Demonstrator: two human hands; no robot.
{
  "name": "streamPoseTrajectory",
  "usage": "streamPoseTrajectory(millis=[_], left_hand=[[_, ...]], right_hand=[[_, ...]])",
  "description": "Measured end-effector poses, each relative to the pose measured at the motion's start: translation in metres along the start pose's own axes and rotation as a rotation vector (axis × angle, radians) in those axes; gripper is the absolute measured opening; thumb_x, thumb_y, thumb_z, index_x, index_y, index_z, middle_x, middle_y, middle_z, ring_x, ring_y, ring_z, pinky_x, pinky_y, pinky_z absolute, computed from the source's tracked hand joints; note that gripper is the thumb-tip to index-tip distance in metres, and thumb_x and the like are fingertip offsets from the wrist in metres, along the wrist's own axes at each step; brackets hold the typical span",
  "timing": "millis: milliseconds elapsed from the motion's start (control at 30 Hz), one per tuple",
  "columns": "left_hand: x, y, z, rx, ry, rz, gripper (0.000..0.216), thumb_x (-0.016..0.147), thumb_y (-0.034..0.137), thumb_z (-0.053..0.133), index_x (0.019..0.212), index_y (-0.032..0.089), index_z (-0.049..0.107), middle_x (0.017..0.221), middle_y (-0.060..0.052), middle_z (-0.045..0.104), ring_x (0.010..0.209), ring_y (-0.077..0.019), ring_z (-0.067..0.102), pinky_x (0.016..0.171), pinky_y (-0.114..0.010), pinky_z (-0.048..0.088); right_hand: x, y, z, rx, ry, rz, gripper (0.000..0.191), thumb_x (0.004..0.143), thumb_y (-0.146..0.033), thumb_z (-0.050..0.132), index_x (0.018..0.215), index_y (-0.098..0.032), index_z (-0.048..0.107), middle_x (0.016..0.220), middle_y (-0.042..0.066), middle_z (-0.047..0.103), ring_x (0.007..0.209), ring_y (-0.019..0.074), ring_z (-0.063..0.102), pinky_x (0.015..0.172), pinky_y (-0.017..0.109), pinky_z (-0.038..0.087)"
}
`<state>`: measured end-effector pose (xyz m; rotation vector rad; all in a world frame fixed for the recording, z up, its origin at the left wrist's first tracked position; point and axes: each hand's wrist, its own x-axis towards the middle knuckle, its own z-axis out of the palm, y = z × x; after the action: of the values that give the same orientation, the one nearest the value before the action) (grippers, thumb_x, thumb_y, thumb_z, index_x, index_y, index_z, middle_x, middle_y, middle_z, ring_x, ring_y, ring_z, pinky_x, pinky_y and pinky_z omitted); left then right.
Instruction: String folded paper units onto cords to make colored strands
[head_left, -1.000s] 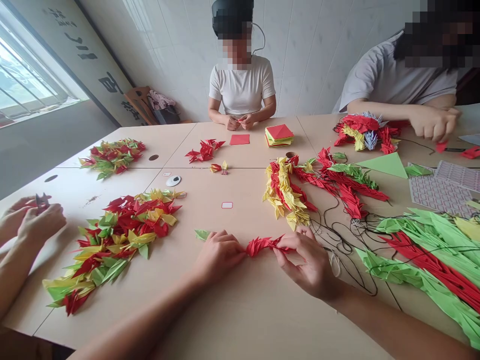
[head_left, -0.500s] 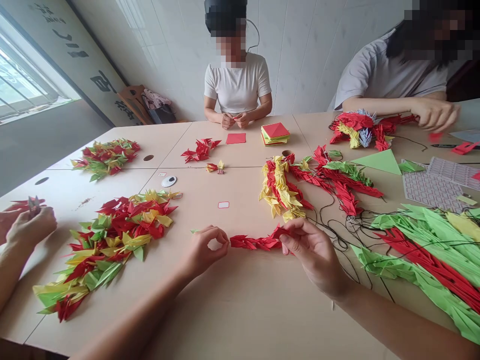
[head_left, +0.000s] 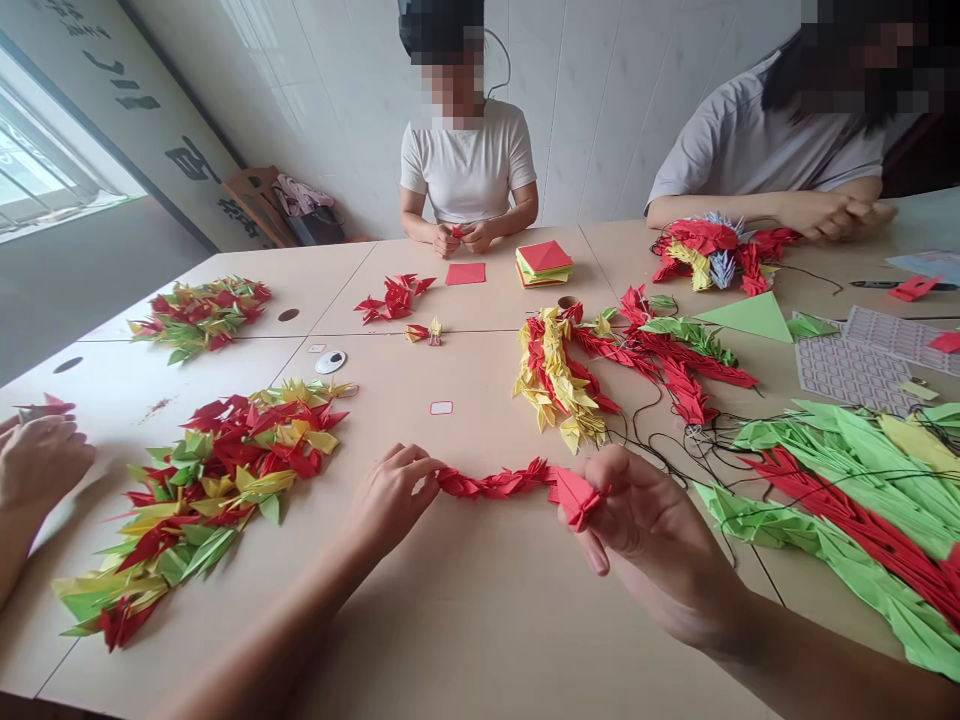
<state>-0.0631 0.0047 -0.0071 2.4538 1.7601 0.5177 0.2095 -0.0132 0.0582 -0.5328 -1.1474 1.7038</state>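
Note:
A chain of folded red paper pieces (head_left: 499, 482) stretches between my two hands, low over the table. My left hand (head_left: 396, 497) pinches its left end between thumb and fingers. At the other end, my right hand (head_left: 652, 525) grips the last red folded piece, which is turned to face me. Left of my hands lies a big pile of red, yellow and green folded paper cranes (head_left: 210, 490). Beyond my right hand is a red and yellow folded-paper chain (head_left: 559, 375) with black cords beside it.
Long green folded strips (head_left: 810, 550) fill the right side. A stack of square paper (head_left: 544, 262) stands across the table near a co-worker (head_left: 469, 170). Another co-worker (head_left: 757, 150) sits at the right. At the left edge are another person's hands (head_left: 45, 455).
My right hand has turned and tipped the end piece toward me. My left hand has shifted slightly with the chain. The right co-worker's hand has moved back to the other hand.

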Motion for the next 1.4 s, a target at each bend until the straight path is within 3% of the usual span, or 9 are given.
streamPoseTrajectory(millis=[133, 267, 433, 533, 800, 1067, 1200, 1300, 1400], left_hand=[[0.0, 0.002, -0.001, -0.042, -0.001, 0.025, 0.027, 0.091, 0.018, 0.045, 0.102, 0.025, 0.068, 0.093, -0.003, 0.065, 0.074, -0.0135, 0.06, 0.064, -0.025, 0.047], [0.001, 0.009, -0.005, -0.148, 0.09, -0.028, 0.03, 0.095, 0.022, 0.04, 0.119, 0.022, 0.059, 0.095, -0.003, 0.065, 0.064, -0.0092, 0.059, 0.058, -0.021, 0.046], [0.001, 0.008, -0.005, -0.174, 0.156, -0.048, 0.025, 0.096, 0.025, 0.043, 0.101, 0.021, 0.067, 0.091, -0.002, 0.068, 0.067, -0.0095, 0.063, 0.056, -0.019, 0.046], [0.002, 0.005, -0.005, -0.136, 0.121, -0.057, 0.025, 0.095, 0.026, 0.043, 0.093, 0.021, 0.067, 0.089, -0.002, 0.067, 0.068, -0.0104, 0.063, 0.055, -0.019, 0.045], [0.003, 0.01, -0.008, -0.07, -0.009, -0.129, 0.016, 0.085, 0.02, 0.04, 0.073, 0.019, 0.05, 0.07, 0.001, 0.058, 0.059, -0.0116, 0.051, 0.056, -0.022, 0.039], [0.004, 0.007, -0.013, 0.011, -0.076, -0.165, 0.014, 0.081, 0.019, 0.033, 0.067, 0.021, 0.036, 0.061, 0.002, 0.048, 0.052, -0.0123, 0.04, 0.052, -0.024, 0.027], [0.005, 0.003, -0.024, 0.067, -0.21, -0.106, 0.019, 0.075, 0.018, 0.036, 0.056, 0.018, 0.032, 0.055, 0.001, 0.047, 0.049, -0.0116, 0.037, 0.05, -0.024, 0.021], [0.005, -0.003, -0.031, 0.105, -0.327, 0.046, 0.019, 0.069, 0.016, 0.039, 0.053, 0.017, 0.029, 0.05, 0.002, 0.043, 0.045, -0.01, 0.027, 0.048, -0.025, 0.017], [0.005, -0.01, -0.035, 0.15, -0.303, 0.143, 0.019, 0.067, 0.014, 0.041, 0.052, 0.017, 0.029, 0.048, 0.002, 0.041, 0.044, -0.0093, 0.025, 0.048, -0.025, 0.015]], right_hand=[[-0.001, 0.0, 0.001, 0.002, -0.03, 0.028, 0.01, 0.084, -0.03, 0.067, 0.084, -0.026, 0.058, 0.075, -0.002, 0.062, 0.05, 0.0081, 0.048, 0.045, 0.023, 0.04], [-0.001, 0.0, 0.0, -0.016, -0.036, 0.047, 0.013, 0.083, -0.033, 0.068, 0.082, -0.026, 0.058, 0.072, -0.002, 0.06, 0.049, 0.0084, 0.046, 0.044, 0.024, 0.04], [0.0, -0.002, -0.002, -0.008, -0.031, 0.048, 0.012, 0.082, -0.03, 0.069, 0.082, -0.025, 0.059, 0.07, -0.002, 0.058, 0.05, 0.0076, 0.046, 0.045, 0.022, 0.041], [0.0, -0.002, -0.002, -0.013, -0.022, 0.063, 0.011, 0.082, -0.029, 0.069, 0.082, -0.024, 0.059, 0.07, -0.002, 0.057, 0.052, 0.0071, 0.045, 0.046, 0.02, 0.043], [0.001, -0.004, -0.004, -0.048, -0.03, 0.074, 0.007, 0.083, -0.027, 0.069, 0.084, -0.025, 0.061, 0.072, -0.002, 0.058, 0.055, 0.0065, 0.045, 0.048, 0.017, 0.041], [0.011, -0.043, -0.024, -0.212, 0.177, -0.204, 0.009, 0.082, -0.033, 0.07, 0.086, -0.029, 0.063, 0.072, -0.005, 0.06, 0.053, 0.0069, 0.046, 0.051, 0.021, 0.041], [0.012, -0.06, -0.039, -0.496, 0.145, -0.096, 0.01, 0.081, -0.032, 0.069, 0.086, -0.029, 0.061, 0.076, -0.005, 0.059, 0.06, 0.0083, 0.05, 0.055, 0.022, 0.042], [0.013, -0.072, -0.055, -0.968, -0.003, 0.055, 0.01, 0.081, -0.032, 0.067, 0.085, -0.025, 0.061, 0.08, -0.002, 0.061, 0.073, 0.0126, 0.055, 0.064, 0.024, 0.043], [0.017, -0.079, -0.069, -1.376, -0.149, 0.161, 0.012, 0.085, -0.034, 0.057, 0.081, -0.023, 0.06, 0.083, 0.0, 0.062, 0.076, 0.0156, 0.056, 0.068, 0.027, 0.041]])
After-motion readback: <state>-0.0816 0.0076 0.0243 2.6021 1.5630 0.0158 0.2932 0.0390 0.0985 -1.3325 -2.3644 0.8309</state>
